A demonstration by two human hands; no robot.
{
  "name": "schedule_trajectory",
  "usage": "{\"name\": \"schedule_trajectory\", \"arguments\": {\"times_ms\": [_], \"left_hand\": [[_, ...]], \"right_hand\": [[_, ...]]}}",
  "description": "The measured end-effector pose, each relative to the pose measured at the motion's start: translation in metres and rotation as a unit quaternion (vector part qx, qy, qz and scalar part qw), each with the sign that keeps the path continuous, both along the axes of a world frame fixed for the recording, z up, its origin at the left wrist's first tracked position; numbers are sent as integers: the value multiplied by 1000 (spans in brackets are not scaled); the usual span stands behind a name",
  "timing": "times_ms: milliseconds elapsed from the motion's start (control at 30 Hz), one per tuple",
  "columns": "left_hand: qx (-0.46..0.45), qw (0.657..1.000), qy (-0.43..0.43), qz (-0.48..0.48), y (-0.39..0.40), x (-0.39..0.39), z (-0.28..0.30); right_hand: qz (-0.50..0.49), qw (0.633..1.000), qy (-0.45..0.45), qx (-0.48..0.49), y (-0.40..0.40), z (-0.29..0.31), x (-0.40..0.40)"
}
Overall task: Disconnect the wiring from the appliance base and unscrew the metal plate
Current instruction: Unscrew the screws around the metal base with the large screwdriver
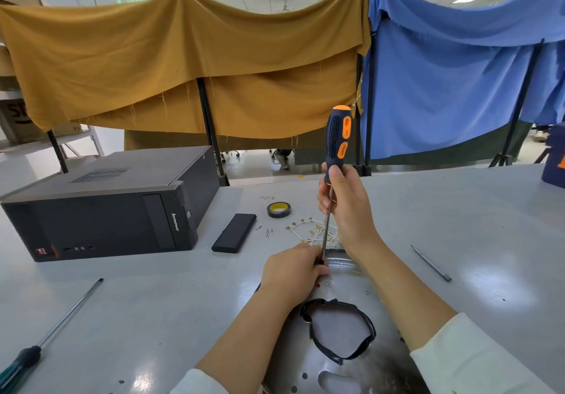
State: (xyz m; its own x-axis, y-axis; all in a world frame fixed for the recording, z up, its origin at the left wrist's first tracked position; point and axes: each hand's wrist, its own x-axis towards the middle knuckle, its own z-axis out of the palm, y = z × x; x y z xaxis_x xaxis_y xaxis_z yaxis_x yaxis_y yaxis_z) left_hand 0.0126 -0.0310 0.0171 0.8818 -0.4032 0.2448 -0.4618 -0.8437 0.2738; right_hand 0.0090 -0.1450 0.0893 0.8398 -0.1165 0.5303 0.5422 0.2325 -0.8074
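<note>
Screwdriver [335,155] stands nearly upright, long axis vertical with the orange-and-black handle up and tilted slightly right, shaft running down to the tip near the far rim of the metal plate [342,311]. Right hand [344,207] is wrapped around the lower end of the handle and top of the shaft. Left hand [293,267] is pinched around the shaft just above the tip, resting on the plate. Tip and whatever screw it sits on are hidden behind the left fingers, can't tell if it's seated. Plate is round, shiny, sits at the near edge of the table [153,296] right below the camera, its bottom cut off by the frame; a loop of black wiring [339,329] lies on its middle. Pale wires with brass terminals [312,230] lie on the table just beyond the plate, partly behind the shaft and right hand. Small loose screws [269,232] near them, too small to make out type. Also on the grey table: a roll of black tape [279,209], a black flat case [234,233], a Lenovo desktop tower [107,204] on its side at left, a second screwdriver [49,335] at near left with handle cut off, a thin metal bit [431,263] at right. Behind: mustard cloth [183,63] and blue cloth [458,72] draped over stands, office ceiling lights above.
</note>
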Motion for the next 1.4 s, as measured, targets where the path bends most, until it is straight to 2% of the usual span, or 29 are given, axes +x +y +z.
{"name": "schedule_trajectory", "arguments": {"times_ms": [67,133,200,267,400,467,567,633,733,833,900,967,1067,1200,1400], "left_hand": [[3,1000,0,5,-1,0,0],[6,1000,7,10,-2,1,-1],[11,1000,11,12,-3,1,-1],[13,1000,7,11,-3,1,-2],[17,1000,0,11,-3,0,-2],[20,1000,-6,9,-3,-1,-1],[12,1000,-7,4,-2,-2,-1],[8,1000,-2,7,-2,-2,-2],[12,1000,3,13,-2,-2,-2],[12,1000,-1,15,-2,-2,-2],[12,1000,-4,15,-2,-2,-2],[14,1000,-7,15,-1,-1,-2],[14,1000,-5,15,-1,-1,-2],[14,1000,-4,15,-1,0,-3],[10,1000,-6,10,0,0,-3]], "right_hand": [[-32,998,7,-56,-1,5,-3],[-73,985,13,-157,-5,12,-6],[-133,952,9,-276,-10,23,-10],[-173,919,-3,-353,-16,37,-16],[-150,852,73,-496,-28,70,-27],[-105,845,88,-517,-34,83,-32],[-57,878,92,-466,-42,101,-45],[-77,899,59,-427,-52,112,-51],[-72,890,25,-449,-72,112,-59],[-79,838,13,-539,-94,78,-59],[-117,772,16,-625,-113,44,-55],[-140,705,56,-693,-137,7,-51],[-118,668,107,-727,-171,-41,-52],[-121,577,62,-806,-195,-88,-53],[-117,547,35,-828,-195,-100,-42]]}}
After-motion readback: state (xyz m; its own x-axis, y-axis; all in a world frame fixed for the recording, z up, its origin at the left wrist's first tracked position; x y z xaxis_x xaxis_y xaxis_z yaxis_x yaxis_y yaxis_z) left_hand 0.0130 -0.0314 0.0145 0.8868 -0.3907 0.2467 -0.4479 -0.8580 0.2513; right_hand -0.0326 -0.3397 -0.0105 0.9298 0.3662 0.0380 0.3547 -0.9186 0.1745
